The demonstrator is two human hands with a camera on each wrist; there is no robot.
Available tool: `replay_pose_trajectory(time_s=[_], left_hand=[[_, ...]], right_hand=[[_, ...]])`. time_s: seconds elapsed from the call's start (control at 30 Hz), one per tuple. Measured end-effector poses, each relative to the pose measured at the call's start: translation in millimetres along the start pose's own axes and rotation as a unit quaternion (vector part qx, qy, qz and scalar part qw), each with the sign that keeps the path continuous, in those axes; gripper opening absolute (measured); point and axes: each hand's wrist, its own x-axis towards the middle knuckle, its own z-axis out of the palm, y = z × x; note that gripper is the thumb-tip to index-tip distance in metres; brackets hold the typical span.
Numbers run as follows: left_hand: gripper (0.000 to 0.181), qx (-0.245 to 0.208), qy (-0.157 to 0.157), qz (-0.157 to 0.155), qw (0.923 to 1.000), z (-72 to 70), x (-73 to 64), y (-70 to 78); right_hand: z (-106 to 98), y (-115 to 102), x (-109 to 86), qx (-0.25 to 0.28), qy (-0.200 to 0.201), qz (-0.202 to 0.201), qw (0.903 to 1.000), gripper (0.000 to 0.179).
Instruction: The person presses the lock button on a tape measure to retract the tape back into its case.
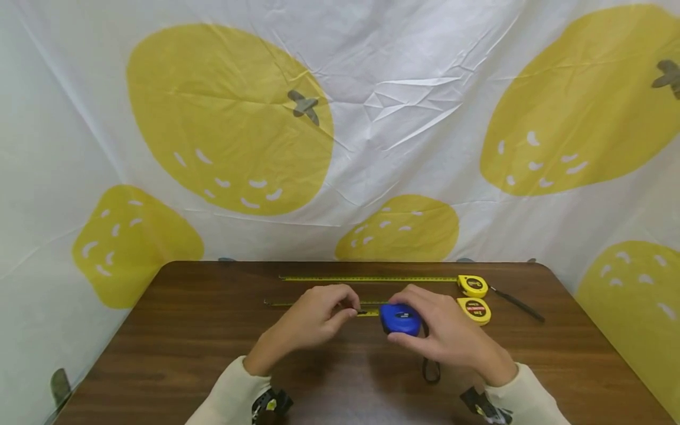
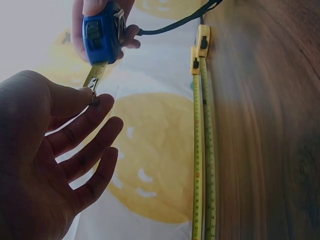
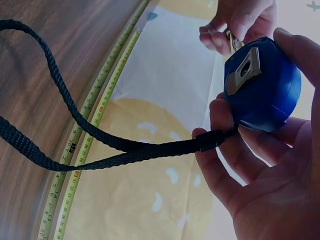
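My right hand grips a blue tape measure by its case, above the table. Thumb and forefinger of my left hand pinch the metal hook at the end of its yellow blade, and a short length of blade shows between the hands. The other left fingers are spread and loosely bent in the left wrist view. From the blue case hangs a black wrist strap. On its side a metal belt clip faces the right wrist camera.
Behind my hands, two yellow tape measures lie on the brown table with long blades drawn out to the left. The farther one has a dark strap. A white cloth with yellow fruit prints hangs behind the table.
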Motion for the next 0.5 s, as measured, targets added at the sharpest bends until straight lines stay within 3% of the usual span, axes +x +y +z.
replay_pose_trajectory(time_s=[0.5], left_hand=[[0.005,0.003,-0.010,0.006,0.9999,8.7,8.3,6.2]], right_hand=[[3.5,-2.9,0.6,0.025,-0.012,-0.003,0.9996,0.043]])
